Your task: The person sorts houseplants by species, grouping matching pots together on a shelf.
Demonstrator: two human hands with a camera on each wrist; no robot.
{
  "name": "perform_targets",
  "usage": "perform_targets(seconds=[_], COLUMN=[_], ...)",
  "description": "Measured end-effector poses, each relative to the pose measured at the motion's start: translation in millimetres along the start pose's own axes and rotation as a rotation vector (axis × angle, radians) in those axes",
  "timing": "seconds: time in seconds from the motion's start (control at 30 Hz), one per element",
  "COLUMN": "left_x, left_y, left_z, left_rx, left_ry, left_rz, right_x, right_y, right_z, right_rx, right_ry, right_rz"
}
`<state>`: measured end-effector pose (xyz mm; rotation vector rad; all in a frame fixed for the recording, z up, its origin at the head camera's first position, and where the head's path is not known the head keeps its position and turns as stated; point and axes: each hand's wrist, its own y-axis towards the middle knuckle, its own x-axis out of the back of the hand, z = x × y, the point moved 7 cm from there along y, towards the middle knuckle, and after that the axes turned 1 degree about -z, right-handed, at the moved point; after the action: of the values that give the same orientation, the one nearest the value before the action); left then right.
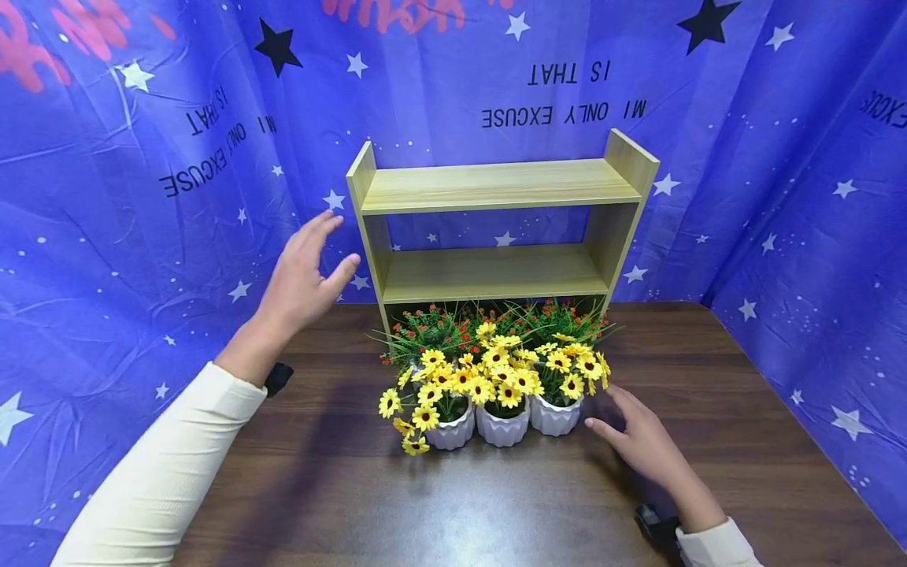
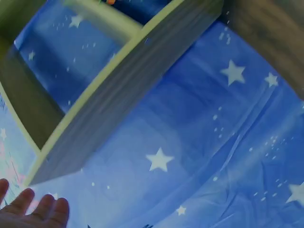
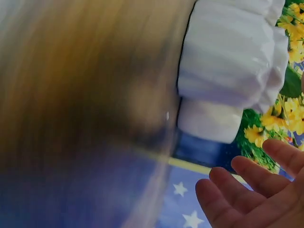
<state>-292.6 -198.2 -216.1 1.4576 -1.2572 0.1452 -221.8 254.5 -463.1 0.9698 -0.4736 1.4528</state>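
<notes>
Nearest, along the bottom of the head view: dark brown tabletop (image 1: 340,504), shiny in the middle. On the near right, right hand (image 1: 646,447): hangs just beside the rightmost flowerpot, fingers extended and slightly spread, thumb apart. Grips nothing; touch against the outermost petals, impossible to tell. A little farther, on the table near the middle, three white pots in a row: left pot (image 1: 452,431), middle pot (image 1: 503,429), right pot (image 1: 555,419). Stand upright, close together, with yellow flowers (image 1: 480,390) spilling over the rims, farthest over the left one. Directly behind, bushy green plants with small red flowers (image 1: 428,332), pots mostly hidden; exact count, impossible to tell. Beyond, pale wooden shelf (image 1: 503,189), two boards in view between upright side panels, bottom part masked by the greenery. Just left of the shelf, raised above the table, left hand (image 1: 301,276): reaches forward with straight fingers and spread thumb, holds nothing. Farthest, blue curtain (image 1: 439,94) with stars and upside-down lettering.
</notes>
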Motion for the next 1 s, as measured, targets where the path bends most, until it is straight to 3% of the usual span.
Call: perform_targets(seconds=[0.23, 0.43, 0.6, 0.8, 1.0], left_x=[9.1, 1.8, -12.1, -18.5, -31.2], left_y=[46.7, 72.0, 83.3, 96.5, 99.2], left_z=[-0.4, 4.2, 7.9, 9.9, 19.7], left_rx=[-0.016, 0.055, 0.114, 0.162, 0.271], left_ry=[-0.024, -0.052, -0.078, -0.139, -0.221], left_rz=[-0.092, -0.104, -0.104, -0.175, -0.175], right_x=[-15.8, -29.1, -39.4, -47.0, -56.5], right_y=[2.4, 2.7, 4.5, 12.4, 7.2], right_z=[-4.2, -2.5, 2.1, 5.1, 5.6], right_rx=[-0.122, -0.199, -0.252, -0.300, -0.369], right_ry=[0.161, 0.318, 0.373, 0.455, 0.503], right_rz=[0.005, -0.028, -0.041, -0.072, -0.117])
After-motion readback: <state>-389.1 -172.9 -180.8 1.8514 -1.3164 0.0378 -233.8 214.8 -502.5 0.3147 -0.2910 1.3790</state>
